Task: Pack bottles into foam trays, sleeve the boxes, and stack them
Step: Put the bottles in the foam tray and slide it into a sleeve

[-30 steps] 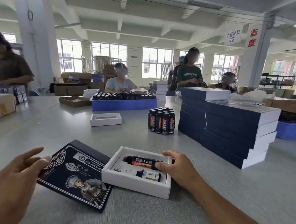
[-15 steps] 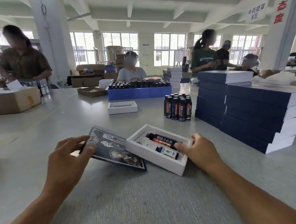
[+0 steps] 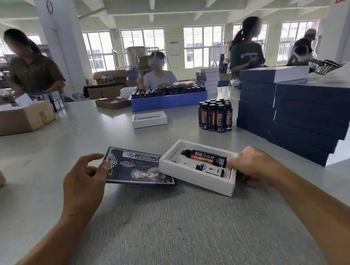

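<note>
Tray: white foam-lined box (image 3: 196, 176) lies on the grey counter (image 3: 177, 235), two dark bottles (image 3: 206, 157) seated inside.
Right grip (image 3: 253, 166): fingers curled round the tray's end.
Left grip (image 3: 84, 180): pinching the dark-blue printed sleeve (image 3: 135, 169), touching the tray.
Done: navy sleeved boxes stacked (image 3: 305, 119).
Left: sleeving, stacking; loose bottles (image 3: 215, 115) wait.

A white tray (image 3: 196, 178) lies flat on the table, its right end gripped by the right hand (image 3: 253, 166). In its foam bed lie two bottles on their sides: a dark bottle (image 3: 205, 157) with a red band on the far side, and a smaller pale one (image 3: 211, 169) with a blue cap on the near side. A dark blue sleeve (image 3: 135, 168) printed with a figure lies tilted between the hands, its left edge held by the left hand (image 3: 84, 180), its right end touching the tray.
</note>
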A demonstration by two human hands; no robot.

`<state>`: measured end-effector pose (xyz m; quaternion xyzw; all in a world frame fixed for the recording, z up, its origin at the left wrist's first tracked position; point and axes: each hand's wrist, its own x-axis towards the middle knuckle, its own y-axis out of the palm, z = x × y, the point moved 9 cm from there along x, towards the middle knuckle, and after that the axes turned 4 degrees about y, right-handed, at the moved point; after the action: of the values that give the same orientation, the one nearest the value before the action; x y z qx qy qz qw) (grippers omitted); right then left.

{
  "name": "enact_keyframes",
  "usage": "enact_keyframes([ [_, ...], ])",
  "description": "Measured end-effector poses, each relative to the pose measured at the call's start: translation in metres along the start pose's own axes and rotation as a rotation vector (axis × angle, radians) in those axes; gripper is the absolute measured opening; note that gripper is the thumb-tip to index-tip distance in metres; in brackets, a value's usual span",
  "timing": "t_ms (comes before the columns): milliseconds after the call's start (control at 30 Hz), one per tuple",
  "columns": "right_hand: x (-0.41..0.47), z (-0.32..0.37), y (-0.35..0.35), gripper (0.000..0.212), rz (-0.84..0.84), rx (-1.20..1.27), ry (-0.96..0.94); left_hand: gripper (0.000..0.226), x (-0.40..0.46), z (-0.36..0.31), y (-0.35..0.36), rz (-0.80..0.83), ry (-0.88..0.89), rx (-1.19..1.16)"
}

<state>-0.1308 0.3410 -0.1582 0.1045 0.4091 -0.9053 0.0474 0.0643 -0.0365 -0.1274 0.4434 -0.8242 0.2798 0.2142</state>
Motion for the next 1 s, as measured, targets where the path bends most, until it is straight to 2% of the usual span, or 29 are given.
enact_keyframes([
  [167, -0.002, 0.009, -0.02, 0.028, -0.119, -0.145, -0.03, 0.019, 0.008, 0.022, -0.007, 0.022, -0.066, 0.069],
  [300, 0.0, 0.0, -0.023, 0.022, -0.026, 0.096, -0.022, 0.024, 0.008, 0.032, -0.002, 0.094, -0.122, 0.056],
  [400, 0.004, -0.018, -0.017, 0.034, 0.055, 0.283, 0.047, 0.028, 0.009, 0.034, -0.001, 0.086, -0.139, 0.059],
  [533, 0.008, -0.022, -0.016, 0.037, 0.03, 0.384, 0.047, 0.032, 0.008, 0.036, -0.009, 0.03, -0.158, 0.209],
  [667, 0.009, -0.021, -0.008, 0.038, 0.024, 0.484, 0.031, 0.035, 0.008, 0.035, -0.011, 0.023, -0.185, 0.252],
  [1000, -0.005, -0.005, 0.011, 0.014, 0.076, 0.587, -0.046, 0.031, 0.008, 0.036, -0.01, 0.021, -0.212, 0.261],
])
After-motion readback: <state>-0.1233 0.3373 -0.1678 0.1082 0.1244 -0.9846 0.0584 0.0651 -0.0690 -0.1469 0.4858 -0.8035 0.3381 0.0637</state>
